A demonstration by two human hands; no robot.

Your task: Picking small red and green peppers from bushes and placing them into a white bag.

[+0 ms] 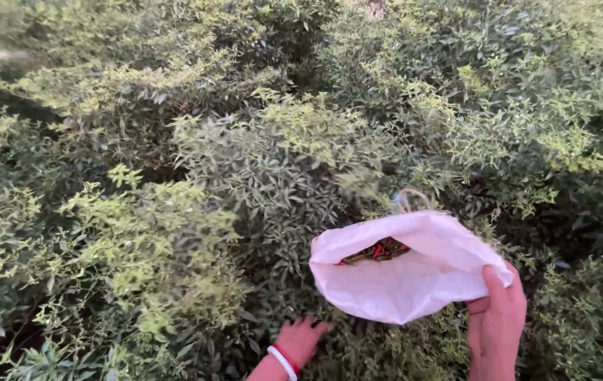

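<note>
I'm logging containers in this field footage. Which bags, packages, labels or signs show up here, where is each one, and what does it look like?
White sack: lower right, among the green bushes, its rim pinched by the right hand; soft, crumpled, open-mouthed, with red and green chillies showing inside.
Pale loop: just behind the sack's top edge, thin and curved; too blurred to identify.
No labels, signs or screens visible.
</note>
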